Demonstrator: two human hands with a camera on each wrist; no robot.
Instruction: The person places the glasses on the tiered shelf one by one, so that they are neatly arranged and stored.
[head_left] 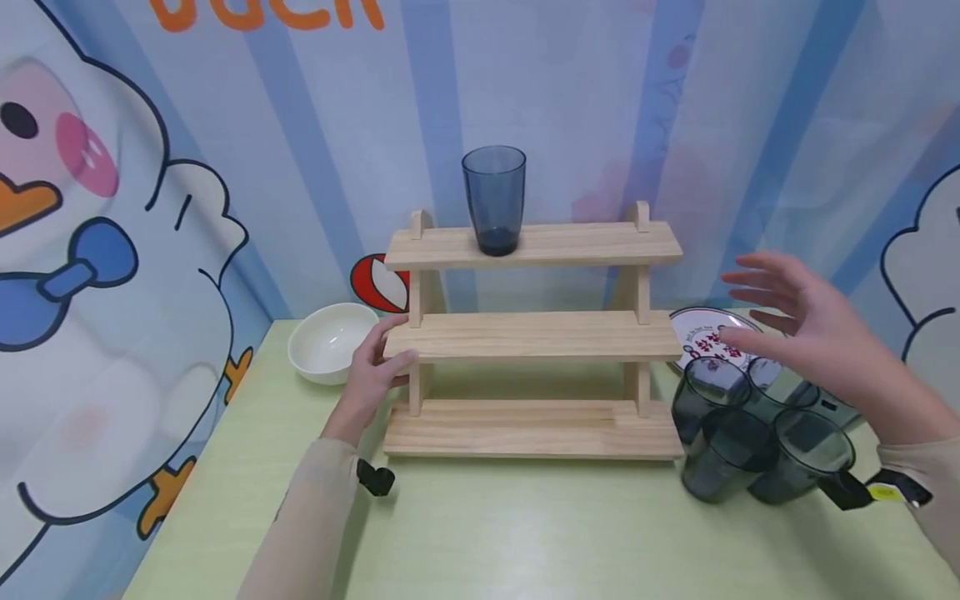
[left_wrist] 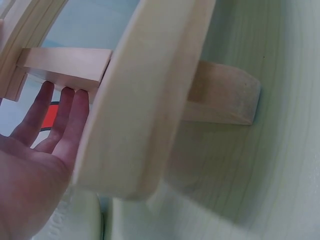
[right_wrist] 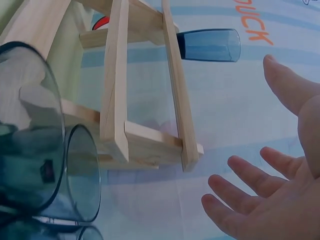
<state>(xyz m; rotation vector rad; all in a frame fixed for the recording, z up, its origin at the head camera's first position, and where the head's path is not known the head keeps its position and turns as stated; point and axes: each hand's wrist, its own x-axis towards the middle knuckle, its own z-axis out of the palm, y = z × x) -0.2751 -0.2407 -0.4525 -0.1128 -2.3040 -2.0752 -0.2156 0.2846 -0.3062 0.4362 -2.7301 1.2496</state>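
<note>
A three-tier wooden display shelf [head_left: 536, 335] stands on the table, and one blue-tinted glass [head_left: 495, 196] sits upright on its top tier, left of the middle. My left hand [head_left: 372, 367] grips the shelf at the left end of the middle tier; in the left wrist view its fingers [left_wrist: 75, 122] press against a side support, while the thumb is hidden there. Above a group of several dark tinted glasses [head_left: 723, 462], my right hand [head_left: 810, 321] is held in the air with spread fingers and nothing in it. The right wrist view shows glass rims [right_wrist: 82, 172] close by.
Left of the shelf is a white bowl [head_left: 330, 342]. A plate with a red pattern [head_left: 708, 333] lies behind the glasses, partly covered by them. The light green table [head_left: 525, 533] backs onto a blue-striped cartoon curtain [head_left: 337, 125].
</note>
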